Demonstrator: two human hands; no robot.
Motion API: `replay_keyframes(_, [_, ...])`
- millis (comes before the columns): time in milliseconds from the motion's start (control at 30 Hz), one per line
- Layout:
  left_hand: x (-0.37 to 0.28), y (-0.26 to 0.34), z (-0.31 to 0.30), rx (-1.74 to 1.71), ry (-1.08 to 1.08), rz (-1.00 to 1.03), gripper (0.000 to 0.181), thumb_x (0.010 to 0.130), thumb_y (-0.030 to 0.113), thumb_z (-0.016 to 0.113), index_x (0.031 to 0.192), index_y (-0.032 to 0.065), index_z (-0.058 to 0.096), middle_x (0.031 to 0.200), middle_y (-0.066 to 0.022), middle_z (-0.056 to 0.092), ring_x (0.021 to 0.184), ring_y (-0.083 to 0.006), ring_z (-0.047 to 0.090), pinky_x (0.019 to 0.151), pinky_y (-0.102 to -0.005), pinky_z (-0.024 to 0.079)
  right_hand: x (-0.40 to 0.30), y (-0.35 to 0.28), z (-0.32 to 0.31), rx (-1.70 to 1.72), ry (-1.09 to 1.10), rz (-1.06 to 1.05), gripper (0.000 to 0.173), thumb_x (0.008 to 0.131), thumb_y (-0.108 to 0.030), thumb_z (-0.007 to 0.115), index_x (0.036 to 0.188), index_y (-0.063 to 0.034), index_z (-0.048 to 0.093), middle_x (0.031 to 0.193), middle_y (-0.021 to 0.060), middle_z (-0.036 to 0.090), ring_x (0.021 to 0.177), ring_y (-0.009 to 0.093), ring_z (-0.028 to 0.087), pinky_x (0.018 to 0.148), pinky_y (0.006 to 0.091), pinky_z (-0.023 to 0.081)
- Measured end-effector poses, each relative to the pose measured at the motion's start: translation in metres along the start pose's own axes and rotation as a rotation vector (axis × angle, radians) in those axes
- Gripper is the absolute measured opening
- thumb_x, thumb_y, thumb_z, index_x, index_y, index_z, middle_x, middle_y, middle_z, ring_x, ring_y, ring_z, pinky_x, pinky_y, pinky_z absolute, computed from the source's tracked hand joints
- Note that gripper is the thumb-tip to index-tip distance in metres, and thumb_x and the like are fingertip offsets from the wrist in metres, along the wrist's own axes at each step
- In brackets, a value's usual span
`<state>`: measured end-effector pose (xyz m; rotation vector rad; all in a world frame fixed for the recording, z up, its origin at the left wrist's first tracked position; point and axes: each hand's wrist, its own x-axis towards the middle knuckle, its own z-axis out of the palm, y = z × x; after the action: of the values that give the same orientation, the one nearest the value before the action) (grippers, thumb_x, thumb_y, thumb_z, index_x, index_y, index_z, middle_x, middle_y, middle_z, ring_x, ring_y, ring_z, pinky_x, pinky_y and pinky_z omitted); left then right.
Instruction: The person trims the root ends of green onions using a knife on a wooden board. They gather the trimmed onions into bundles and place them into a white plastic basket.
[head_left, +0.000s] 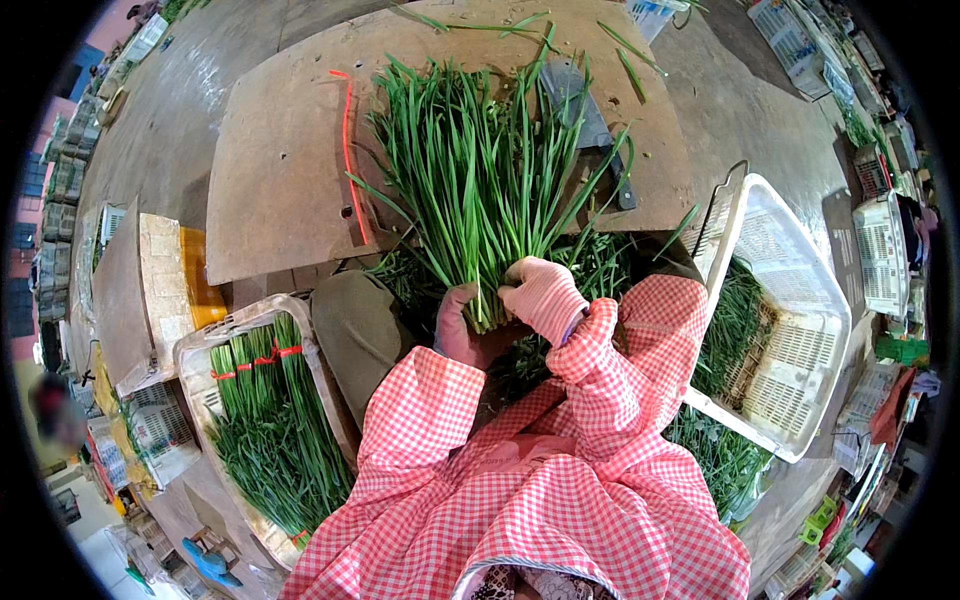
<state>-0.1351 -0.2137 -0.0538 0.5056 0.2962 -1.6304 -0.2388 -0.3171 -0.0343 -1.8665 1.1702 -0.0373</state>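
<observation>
Both of my hands wear gloves. My left hand (461, 326) is closed round the cut ends of a thick bunch of long green leaf vegetables, like Chinese chives (480, 187), from the left and below. At the right side of the same stems is my right hand (546, 296), its fingers curled against them. The leaves fan out over a worn wooden board (277, 150). A cleaver with a dark blade (574, 101) lies on the board right of the leaves, partly covered by them. On the left of the board lies a red tie strip (347, 142).
At left, a white plastic crate (191, 375) holds bundles tied with red strips. A tilted white crate (795, 375) with loose greens stands at right, above more greens (720, 457). Loose greens also lie beneath the board's near edge. A box with yellow tape (166, 277) stands at left.
</observation>
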Motion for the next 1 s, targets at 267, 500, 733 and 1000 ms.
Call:
replay_keyframes(267, [-0.001, 0.0, 0.011, 0.027, -0.157, -0.012, 0.059, 0.078, 0.037, 0.054, 0.126, 0.0044, 0.048, 0.121, -0.0165, 0.056, 0.109, -0.0327, 0.055, 0.095, -0.058, 0.039, -0.037, -0.011, -0.044, 0.57, 0.166, 0.137, 0.016, 0.071, -0.007, 0.061, 0.082, 0.0032, 0.065, 0.068, 0.003, 0.061, 0.06, 0.009, 0.053, 0.054, 0.0222, 0.043])
replay_keyframes(500, [-0.002, -0.001, 0.007, 0.051, -0.141, -0.03, 0.049, 0.082, 0.03, 0.056, 0.124, 0.0053, 0.05, 0.118, -0.0141, 0.058, 0.107, -0.0288, 0.057, 0.096, -0.0542, 0.042, -0.045, -0.004, -0.054, 0.616, 0.095, 0.237, 0.016, 0.07, -0.009, 0.062, 0.081, 0.0026, 0.066, 0.071, 0.0025, 0.062, 0.063, 0.007, 0.052, 0.058, 0.0217, 0.044])
replay_keyframes(733, [0.003, -0.015, -0.027, 0.139, 0.151, 0.082, 0.033, 0.086, 0.023, 0.06, 0.113, 0.0044, 0.057, 0.104, -0.0114, 0.063, 0.094, -0.0236, 0.061, 0.085, -0.0429, 0.052, -0.037, 0.012, -0.032, 0.582, 0.126, 0.165, 0.019, 0.07, -0.011, 0.065, 0.084, 0.0003, 0.067, 0.071, 0.0025, 0.063, 0.066, 0.009, 0.054, 0.062, 0.0236, 0.046])
replay_keyframes(1000, [0.005, -0.025, -0.035, 0.378, 0.03, 0.038, 0.026, 0.086, 0.021, 0.058, 0.108, 0.0065, 0.057, 0.109, -0.0081, 0.06, 0.098, -0.0212, 0.059, 0.093, -0.0412, 0.046, -0.033, -0.018, -0.023, 0.664, 0.074, 0.181, 0.016, 0.072, -0.011, 0.063, 0.084, -0.0002, 0.067, 0.068, 0.002, 0.062, 0.059, 0.008, 0.053, 0.054, 0.0225, 0.044])
